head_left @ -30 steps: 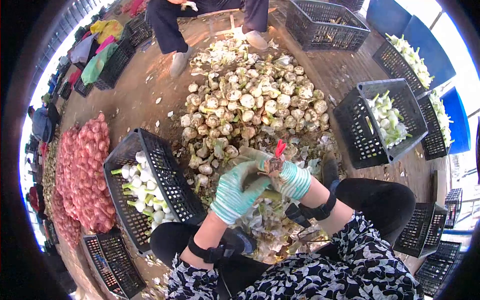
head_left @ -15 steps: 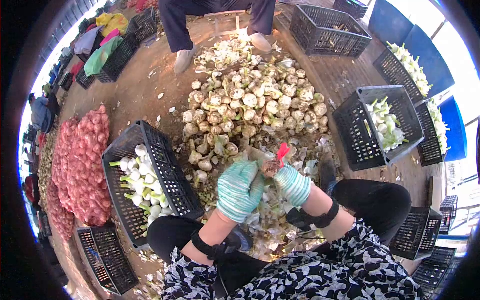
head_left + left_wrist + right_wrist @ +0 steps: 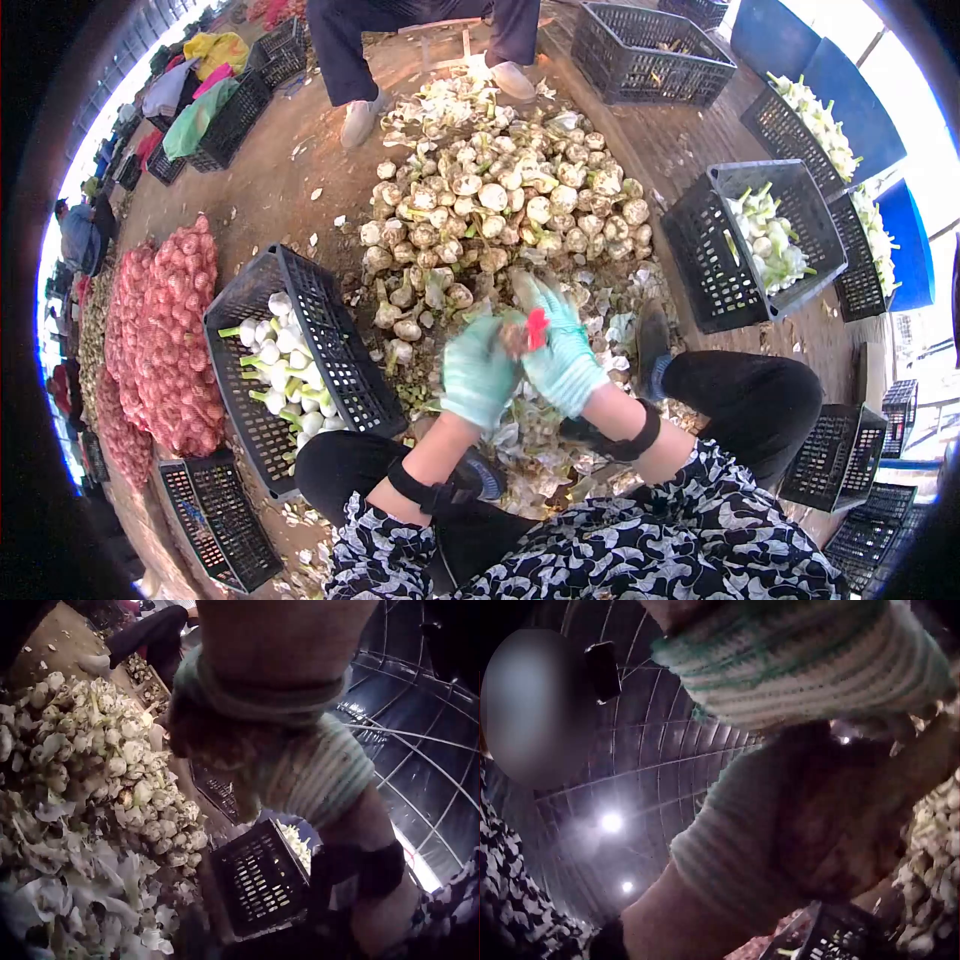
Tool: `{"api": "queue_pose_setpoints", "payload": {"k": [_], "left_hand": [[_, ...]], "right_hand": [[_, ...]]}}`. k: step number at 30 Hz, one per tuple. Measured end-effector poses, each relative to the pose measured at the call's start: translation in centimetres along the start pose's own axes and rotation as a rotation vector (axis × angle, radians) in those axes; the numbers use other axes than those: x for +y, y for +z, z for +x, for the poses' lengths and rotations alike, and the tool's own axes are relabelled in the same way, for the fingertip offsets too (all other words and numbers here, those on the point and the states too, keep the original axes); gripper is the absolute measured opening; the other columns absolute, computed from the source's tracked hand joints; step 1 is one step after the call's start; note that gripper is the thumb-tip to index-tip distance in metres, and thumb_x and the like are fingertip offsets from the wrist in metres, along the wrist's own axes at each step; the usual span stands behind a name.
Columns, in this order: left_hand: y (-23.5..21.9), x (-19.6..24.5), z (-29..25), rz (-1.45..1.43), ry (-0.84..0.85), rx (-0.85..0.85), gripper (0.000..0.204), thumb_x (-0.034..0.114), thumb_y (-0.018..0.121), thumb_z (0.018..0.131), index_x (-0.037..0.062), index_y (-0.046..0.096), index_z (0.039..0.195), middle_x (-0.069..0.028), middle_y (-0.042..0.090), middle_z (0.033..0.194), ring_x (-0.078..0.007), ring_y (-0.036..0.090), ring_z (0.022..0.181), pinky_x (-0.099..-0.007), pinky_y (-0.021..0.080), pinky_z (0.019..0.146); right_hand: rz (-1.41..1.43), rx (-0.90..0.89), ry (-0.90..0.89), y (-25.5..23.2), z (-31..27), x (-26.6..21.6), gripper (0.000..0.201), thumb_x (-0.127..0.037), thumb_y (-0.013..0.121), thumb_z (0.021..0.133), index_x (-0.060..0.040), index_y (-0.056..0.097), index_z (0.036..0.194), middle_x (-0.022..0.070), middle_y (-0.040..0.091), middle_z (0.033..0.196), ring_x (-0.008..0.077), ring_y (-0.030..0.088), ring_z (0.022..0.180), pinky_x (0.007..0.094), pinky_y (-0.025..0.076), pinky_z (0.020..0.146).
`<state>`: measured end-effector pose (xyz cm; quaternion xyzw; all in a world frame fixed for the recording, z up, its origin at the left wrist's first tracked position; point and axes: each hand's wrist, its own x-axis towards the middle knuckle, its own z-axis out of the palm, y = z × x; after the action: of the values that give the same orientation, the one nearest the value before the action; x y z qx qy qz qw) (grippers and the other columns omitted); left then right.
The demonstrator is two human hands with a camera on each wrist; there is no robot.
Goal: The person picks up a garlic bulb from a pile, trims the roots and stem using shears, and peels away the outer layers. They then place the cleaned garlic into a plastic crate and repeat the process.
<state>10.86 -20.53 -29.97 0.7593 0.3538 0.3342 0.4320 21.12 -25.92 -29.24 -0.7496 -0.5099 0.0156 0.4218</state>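
Both hands wear striped green-and-white gloves and meet over peeled skins (image 3: pixel 525 440). A small brown, rounded thing with a red strip (image 3: pixel 537 328) shows between them; its kind is unclear. My right hand (image 3: pixel 558 350) grips it, the strip lying against the fingers. My left hand (image 3: pixel 477 372), blurred, is right beside its brown end; I cannot tell what lies inside its fingers. In the left wrist view the right glove (image 3: pixel 322 776) overlaps the left; in the right wrist view the left glove (image 3: pixel 731 840) is below the right. Just ahead lies a heap of dirty garlic bulbs (image 3: pixel 500 200).
A black crate (image 3: pixel 360 370) of clean white garlic stands by the left knee, another crate (image 3: pixel 700 265) to the right. Red net sacks (image 3: pixel 165 335) lie further left. Across the heap a seated person's legs (image 3: pixel 340 60) show. More crates (image 3: pixel 650 60) stand behind.
The hands have drawn closer together. The right hand has turned, its fingers now pointing forward, and the red strip has shifted left and lower. The left hand is now blurred by motion.
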Motion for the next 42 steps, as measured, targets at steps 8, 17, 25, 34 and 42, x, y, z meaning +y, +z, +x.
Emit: {"api": "queue_pose_setpoints", "payload": {"k": [8, 17, 25, 34, 42], "left_hand": [[-1.7, 0.4, 2.5, -1.119, -0.931, 0.256, 0.026, 0.028, 0.047, 0.083, 0.0037, 0.053, 0.090, -0.0096, 0.056, 0.081, -0.0215, 0.055, 0.068, -0.0319, 0.048, 0.061], [-1.7, 3.1, 0.4, -0.992, -0.416, -0.172, 0.068, 0.003, 0.066, 0.066, 0.0022, 0.029, 0.123, -0.0108, 0.042, 0.114, -0.0175, 0.046, 0.100, -0.0290, 0.040, 0.085], [-1.8, 3.5, 0.6, -0.037, 0.107, -0.029, 0.075, 0.003, 0.074, 0.053, -0.0001, 0.036, 0.118, -0.0134, 0.040, 0.120, -0.0223, 0.043, 0.107, -0.0316, 0.035, 0.091], [-2.3, 4.6, 1.3, 0.202, 0.281, 0.054, 0.082, 0.008, 0.077, 0.048, 0.0012, 0.036, 0.119, -0.0133, 0.044, 0.112, -0.0261, 0.046, 0.102, -0.0332, 0.039, 0.086], [-2.0, 4.9, 1.3, 0.204, 0.288, 0.067, 0.081, 0.008, 0.076, 0.049, 0.0019, 0.037, 0.119, -0.0135, 0.044, 0.112, -0.0269, 0.046, 0.100, -0.0343, 0.039, 0.086]], "right_hand": [[1.280, 0.184, 0.674, -4.8, 2.8, 0.8, 0.030, -0.023, 0.054, 0.079, -0.0045, 0.044, 0.100, 0.0095, 0.052, 0.080, 0.0175, 0.052, 0.065, 0.0233, 0.044, 0.057], [1.133, -0.295, 0.467, -1.1, 0.9, 2.1, 0.020, -0.020, 0.042, 0.085, -0.0054, 0.053, 0.093, 0.0037, 0.057, 0.078, 0.0147, 0.056, 0.069, 0.0247, 0.046, 0.068], [2.019, -0.278, 0.686, 1.1, 1.0, 4.2, 0.026, -0.020, 0.037, 0.087, -0.0008, 0.048, 0.101, 0.0117, 0.057, 0.091, 0.0227, 0.057, 0.079, 0.0342, 0.047, 0.073], [1.431, -0.285, 0.678, -3.1, 2.8, 0.3, 0.020, -0.008, 0.054, 0.080, 0.0000, 0.051, 0.098, 0.0068, 0.057, 0.086, 0.0122, 0.056, 0.073, 0.0215, 0.047, 0.064], [1.482, -0.408, 0.652, -4.0, 3.1, 1.4, 0.022, 0.000, 0.057, 0.075, 0.0000, 0.053, 0.097, 0.0026, 0.057, 0.089, 0.0080, 0.053, 0.076, 0.0206, 0.045, 0.066]]}}
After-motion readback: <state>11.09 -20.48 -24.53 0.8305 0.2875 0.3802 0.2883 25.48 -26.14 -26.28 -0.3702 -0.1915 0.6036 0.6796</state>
